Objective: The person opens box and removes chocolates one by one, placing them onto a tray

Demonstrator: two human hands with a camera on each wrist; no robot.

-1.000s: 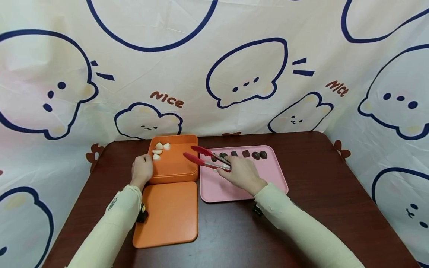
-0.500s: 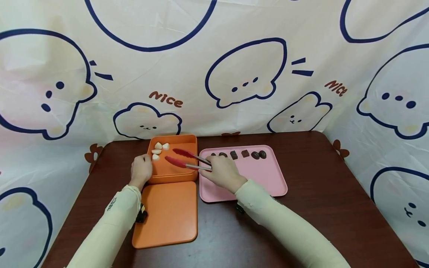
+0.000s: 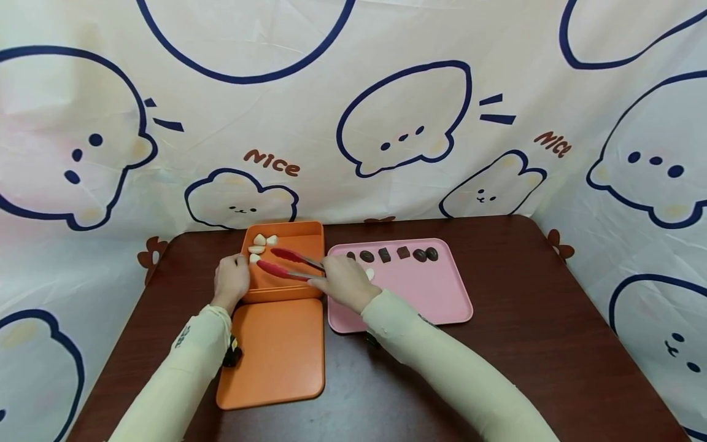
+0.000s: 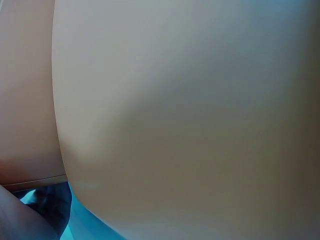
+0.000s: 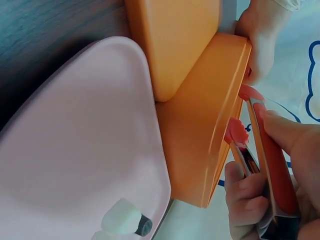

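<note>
My left hand (image 3: 231,281) grips the left wall of an orange box (image 3: 284,294). Several white chocolate-like pieces (image 3: 259,239) lie inside, along the box's left side. My right hand (image 3: 347,280) holds red-tipped metal tongs (image 3: 284,271), which reach over the box from the right. Their tips (image 5: 236,131) stand apart with nothing visible between them. Under my right hand, a pink tray (image 3: 425,301) holds a row of dark chocolates (image 3: 404,252) along its far side, and a white piece (image 3: 369,274) shows beside my wrist.
An orange lid (image 3: 273,353) lies flat in front of the box and fills most of the left wrist view. The pink tray stands right beside the box on the dark wooden table (image 3: 513,319). A patterned cloth (image 3: 397,110) hangs behind the table.
My right hand has moved left with the tongs, from above the tray to over the box near the white pieces. The left hand has stayed at the box wall.
</note>
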